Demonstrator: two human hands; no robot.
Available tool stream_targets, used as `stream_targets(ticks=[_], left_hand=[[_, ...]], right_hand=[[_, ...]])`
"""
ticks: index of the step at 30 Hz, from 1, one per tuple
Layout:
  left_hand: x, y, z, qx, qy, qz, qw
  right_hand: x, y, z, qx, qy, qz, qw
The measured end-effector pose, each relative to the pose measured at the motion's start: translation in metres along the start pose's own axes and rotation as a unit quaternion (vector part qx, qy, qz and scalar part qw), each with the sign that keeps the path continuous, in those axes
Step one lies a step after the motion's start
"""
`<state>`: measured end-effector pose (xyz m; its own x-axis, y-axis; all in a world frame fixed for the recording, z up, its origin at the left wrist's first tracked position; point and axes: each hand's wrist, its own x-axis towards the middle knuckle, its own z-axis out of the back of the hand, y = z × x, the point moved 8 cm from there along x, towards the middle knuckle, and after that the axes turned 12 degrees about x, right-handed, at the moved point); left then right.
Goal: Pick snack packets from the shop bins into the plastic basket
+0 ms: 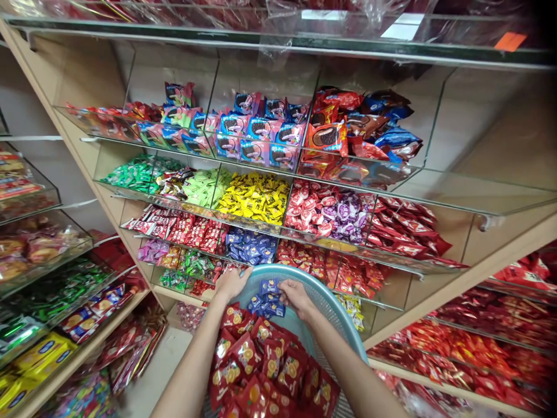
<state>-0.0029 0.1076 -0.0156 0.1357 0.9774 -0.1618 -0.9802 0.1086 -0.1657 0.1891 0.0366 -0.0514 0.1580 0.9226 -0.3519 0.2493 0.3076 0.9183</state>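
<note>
A teal plastic basket [343, 310] with mesh-like sides is tilted in front of the shelves. My left hand [231, 284] is closed on its left rim. Inside the basket, my right hand [296, 297] pinches the edge of a small blue candy packet [269, 286]. Several more blue packets [266, 306] lie just below it, against the far wall of the basket. Red packets printed with orange slices [278, 366] fill the near part, between my forearms.
Glass-fronted shelves rise ahead, with blue packets [250, 246], yellow candies [253, 197], red and purple wrapped sweets [348, 215] and cookie packs [261, 136] in compartments. Side shelves hold green packets [56, 284] at left and red packets [483, 342] at right.
</note>
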Motion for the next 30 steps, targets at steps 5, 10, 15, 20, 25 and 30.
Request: stream_targets(ticks=[5,10,15,20,25,30], left_hand=[[-0.001,-0.001,0.001,0.000,-0.010,-0.003,1.000],[0.000,-0.001,-0.001,0.001,-0.011,-0.003,1.000],[0.001,-0.001,0.000,0.005,-0.013,-0.007,1.000],[0.001,0.000,-0.001,0.006,-0.013,-0.009,1.000],[-0.002,-0.002,0.003,0.021,-0.030,-0.026,0.999],[-0.009,0.003,0.009,0.032,-0.034,-0.023,0.999]], right_hand=[[0.002,-0.022,0.003,0.037,0.009,-0.060,0.997],[0.004,-0.029,0.005,-0.007,0.005,-0.046,0.999],[0.007,-0.015,0.022,-0.150,-0.089,0.070,0.982],[0.002,0.005,0.023,-0.224,-0.120,0.157,0.954],[-0.025,0.045,0.015,-0.332,-0.168,0.288,0.882],[-0.048,0.077,0.022,-0.446,-0.256,0.356,0.780]])
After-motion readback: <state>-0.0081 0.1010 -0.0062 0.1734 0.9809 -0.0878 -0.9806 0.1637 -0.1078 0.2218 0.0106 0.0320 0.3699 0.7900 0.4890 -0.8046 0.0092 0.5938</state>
